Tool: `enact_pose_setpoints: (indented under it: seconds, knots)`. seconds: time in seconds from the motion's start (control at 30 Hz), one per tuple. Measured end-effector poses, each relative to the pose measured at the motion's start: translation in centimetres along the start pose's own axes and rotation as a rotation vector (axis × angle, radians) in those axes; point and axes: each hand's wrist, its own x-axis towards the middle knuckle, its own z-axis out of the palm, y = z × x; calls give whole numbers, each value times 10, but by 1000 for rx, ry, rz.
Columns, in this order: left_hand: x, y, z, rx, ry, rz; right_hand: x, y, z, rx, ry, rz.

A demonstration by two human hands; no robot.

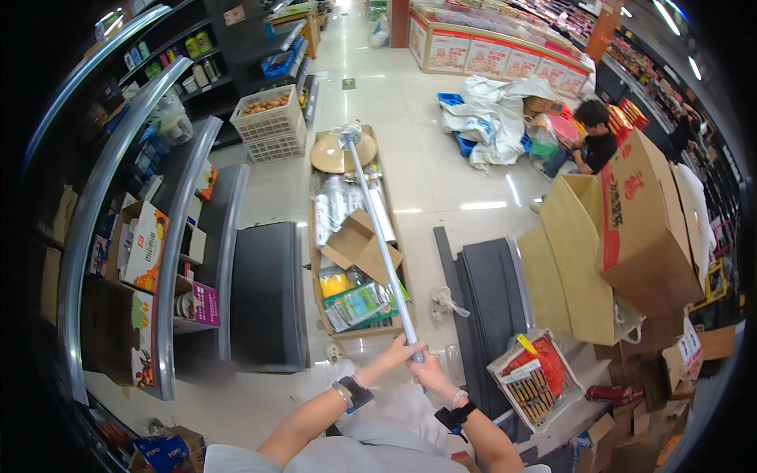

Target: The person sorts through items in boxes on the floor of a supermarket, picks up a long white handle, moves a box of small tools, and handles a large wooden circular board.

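My left hand (pixel 395 356) and my right hand (pixel 430 372) are close together near the lower end of a long metal pole (pixel 378 236), both closed around it. The pole leans away from me over a long cardboard tray (pixel 408 322) on the floor. Its far end, with something wrapped in clear plastic, overlaps a round tan disc (pixel 331 155). In the tray lie plastic-wrapped rolls (pixel 322 216), an open cardboard box (pixel 349 239), a yellow packet (pixel 335 284) and green packages (pixel 358 307).
Metal shelving (pixel 225 266) stands at left, near crates of eggs (pixel 269 127). Dark shelf panels (pixel 491 295), a white basket (pixel 529 381) and large cartons (pixel 650 219) are at right. A person (pixel 591 142) sits beyond them, beside white sacks (pixel 491 112).
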Motion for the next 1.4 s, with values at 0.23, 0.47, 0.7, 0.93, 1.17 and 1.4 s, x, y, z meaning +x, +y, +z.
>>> enact_pose_setpoints:
  seconds: [0.23,0.47,0.7,0.93,1.17,1.4]
  knots:
    - [10,-37,120,39,-231,14,-82,53,-110,65,32,44]
    - [18,-3,103,386,-289,126,-111,106,-157,61,210,179]
    - [27,-9,-9,377,-64,-54,-84,122,-152,222,328,307]
    - [13,24,-118,343,294,-60,-60,157,-155,362,388,421]
    - [-13,23,-145,280,427,-184,-28,185,-171,354,441,471]
    - [-21,3,-110,199,503,-228,-13,257,-204,259,405,531]
